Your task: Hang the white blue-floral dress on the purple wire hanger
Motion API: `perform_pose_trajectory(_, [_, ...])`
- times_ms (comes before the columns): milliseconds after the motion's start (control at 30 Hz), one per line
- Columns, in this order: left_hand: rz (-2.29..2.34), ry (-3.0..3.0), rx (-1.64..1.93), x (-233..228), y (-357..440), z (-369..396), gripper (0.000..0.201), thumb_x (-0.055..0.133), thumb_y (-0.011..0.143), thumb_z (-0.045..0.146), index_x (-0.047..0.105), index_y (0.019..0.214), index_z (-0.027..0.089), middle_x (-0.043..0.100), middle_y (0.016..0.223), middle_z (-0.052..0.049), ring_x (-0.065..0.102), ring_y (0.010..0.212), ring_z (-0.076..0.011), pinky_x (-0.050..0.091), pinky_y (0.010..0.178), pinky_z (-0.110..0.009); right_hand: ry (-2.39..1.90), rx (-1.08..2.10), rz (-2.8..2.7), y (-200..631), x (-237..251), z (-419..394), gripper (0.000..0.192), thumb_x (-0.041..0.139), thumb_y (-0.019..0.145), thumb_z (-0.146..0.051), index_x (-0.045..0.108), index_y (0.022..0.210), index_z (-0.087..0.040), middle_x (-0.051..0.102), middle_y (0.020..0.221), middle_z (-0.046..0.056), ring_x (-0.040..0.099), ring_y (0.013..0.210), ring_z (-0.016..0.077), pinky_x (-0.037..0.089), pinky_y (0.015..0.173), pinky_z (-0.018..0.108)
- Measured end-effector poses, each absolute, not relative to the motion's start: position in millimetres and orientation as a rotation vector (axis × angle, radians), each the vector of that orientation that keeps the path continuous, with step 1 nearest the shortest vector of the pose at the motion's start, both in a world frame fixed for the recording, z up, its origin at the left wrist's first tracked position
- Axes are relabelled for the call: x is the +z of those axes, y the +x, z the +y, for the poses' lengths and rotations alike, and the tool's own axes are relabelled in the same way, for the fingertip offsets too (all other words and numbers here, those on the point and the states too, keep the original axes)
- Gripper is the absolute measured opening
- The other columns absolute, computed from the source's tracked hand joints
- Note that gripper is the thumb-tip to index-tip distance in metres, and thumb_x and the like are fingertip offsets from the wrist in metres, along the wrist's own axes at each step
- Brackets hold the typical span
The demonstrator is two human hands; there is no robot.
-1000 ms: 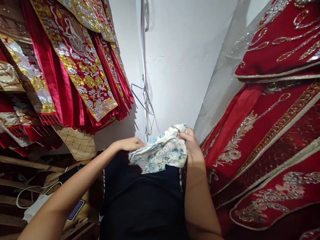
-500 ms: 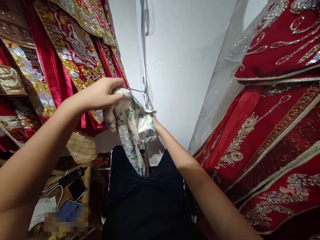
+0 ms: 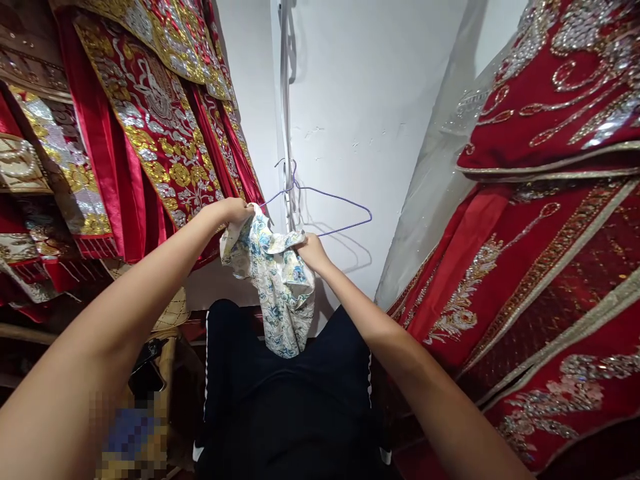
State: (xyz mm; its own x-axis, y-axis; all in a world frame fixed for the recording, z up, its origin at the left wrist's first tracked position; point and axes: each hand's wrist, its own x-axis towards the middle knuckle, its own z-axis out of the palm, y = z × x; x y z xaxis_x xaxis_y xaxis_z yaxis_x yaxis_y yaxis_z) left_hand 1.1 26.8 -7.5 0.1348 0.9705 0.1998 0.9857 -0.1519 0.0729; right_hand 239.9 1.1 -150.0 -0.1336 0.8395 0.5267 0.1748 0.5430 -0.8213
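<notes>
Floral cloth hangs bunched between my hands: left hand and right hand both pinch its top, below the wire hanger.

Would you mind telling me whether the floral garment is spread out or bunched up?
Bunched up: the floral garment hangs crumpled between the left hand and right hand.

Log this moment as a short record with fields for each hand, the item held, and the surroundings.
left hand: grips the upper edge of the floral garment
right hand: grips the garment's other upper edge, just below the wire hanger
floral garment: white with blue flowers, hangs bunched between both hands
wire hanger: thin, purple, hangs at the white wall
surroundings: red embroidered garments hang on both sides
</notes>
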Motion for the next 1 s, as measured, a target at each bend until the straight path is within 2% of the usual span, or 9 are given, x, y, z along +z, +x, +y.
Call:
perform_pose_trajectory(200, [-2.006, -2.822, -0.383, -33.3, -27.1, 18.1, 0.022, 0.055, 0.077, 0.039, 0.064, 0.08, 0.019, 0.065, 0.066, -0.008, 0.061, 0.059, -0.0215, 0.045, 0.057, -0.031, -0.921, 0.664, -1.631, 270.1, -151.7, 2.1, 0.009, 0.049, 0.065, -0.021, 0.054, 0.058, -0.018, 0.057, 0.061, 0.0, 0.051, 0.067, 0.017, 0.037, 0.064, 0.028])
perform_pose_trajectory(400, [-1.842, -2.672, -1.141, -43.9, 9.7, 14.7, 0.034, 0.05, 0.073, 0.023, 0.064, 0.104, 0.016, 0.063, 0.075, -0.004, 0.053, 0.058, -0.0157, 0.044, 0.059, -0.028, -0.85, 0.686, -1.709, 249.4, -151.9, -4.7, 0.011, 0.05, 0.067, -0.022, 0.06, 0.068, -0.018, 0.064, 0.072, 0.001, 0.058, 0.076, 0.0197, 0.043, 0.071, 0.028])
perform_pose_trajectory(500, [-1.602, -2.522, -1.22, -41.8, 22.8, 13.5, 0.029, 0.047, 0.074, 0.022, 0.066, 0.094, 0.014, 0.062, 0.074, -0.005, 0.053, 0.065, -0.0167, 0.043, 0.063, -0.028, -0.794, 0.631, -1.727, 250.9, -144.8, -8.1, 0.033, 0.053, 0.066, -0.018, 0.068, 0.096, -0.019, 0.07, 0.09, 0.003, 0.062, 0.087, 0.0217, 0.045, 0.08, 0.03])
perform_pose_trajectory(633, [-1.397, -2.382, -1.068, -34.9, 10.0, 6.3, 0.023, 0.044, 0.079, 0.028, 0.063, 0.074, 0.015, 0.057, 0.066, -0.005, 0.052, 0.065, -0.0189, 0.04, 0.063, -0.03, -0.857, 0.394, -1.49, 306.0, -126.9, 3.7, 0.075, 0.068, 0.062, -0.019, 0.051, 0.135, -0.02, 0.071, 0.096, 0.004, 0.063, 0.085, 0.0225, 0.047, 0.083, 0.034])
perform_pose_trajectory(667, [-1.382, -2.375, -1.016, -32.9, 5.6, 5.0, 0.024, 0.044, 0.079, 0.029, 0.063, 0.072, 0.015, 0.057, 0.065, -0.005, 0.051, 0.065, -0.0192, 0.039, 0.063, -0.031, -0.889, 0.353, -1.4, 325.6, -121.5, 9.6, 0.076, 0.071, 0.062, -0.021, 0.051, 0.134, -0.018, 0.071, 0.092, 0.004, 0.062, 0.08, 0.022, 0.047, 0.08, 0.034])
perform_pose_trajectory(733, [-1.4, -2.369, -0.931, -29.3, -1.3, 5.2, 0.025, 0.044, 0.081, 0.031, 0.062, 0.072, 0.016, 0.058, 0.066, -0.006, 0.052, 0.065, -0.0202, 0.039, 0.063, -0.031, -0.971, 0.388, -1.339, 363.2, -109.9, 21.7, 0.059, 0.078, 0.057, -0.026, 0.064, 0.112, -0.015, 0.07, 0.084, 0.005, 0.061, 0.076, 0.0215, 0.048, 0.075, 0.035])
perform_pose_trajectory(833, [-1.52, -2.273, -0.901, -27.3, -8.8, 12.8, 0.026, 0.047, 0.083, 0.036, 0.064, 0.081, 0.017, 0.064, 0.076, -0.008, 0.055, 0.071, -0.0227, 0.039, 0.066, -0.032, -1.061, 0.736, -1.463, 396.5, -91.5, 31.9, 0.038, 0.086, 0.052, -0.033, 0.069, 0.08, -0.014, 0.068, 0.071, 0.005, 0.061, 0.068, 0.0213, 0.048, 0.068, 0.035])
perform_pose_trajectory(933, [-1.747, -2.168, -1.04, -32.2, -16.3, 23.8, 0.038, 0.054, 0.082, 0.05, 0.063, 0.095, 0.015, 0.067, 0.093, -0.012, 0.057, 0.08, -0.0244, 0.041, 0.069, -0.031, -0.868, 0.995, -1.481, 388.9, -76.4, 27.6, 0.043, 0.079, 0.066, -0.053, 0.072, 0.084, -0.014, 0.071, 0.078, 0.009, 0.065, 0.074, 0.0247, 0.052, 0.07, 0.039])
perform_pose_trajectory(1000, [-1.881, -2.181, -1.06, -38.6, -19.6, 28.8, 0.047, 0.053, 0.082, 0.059, 0.062, 0.093, 0.015, 0.068, 0.091, -0.013, 0.058, 0.079, -0.0243, 0.041, 0.068, -0.03, -0.762, 0.913, -1.457, 368.6, -71.2, 20.0, 0.047, 0.066, 0.08, -0.058, 0.072, 0.095, -0.014, 0.073, 0.092, 0.01, 0.068, 0.084, 0.0264, 0.054, 0.075, 0.042])
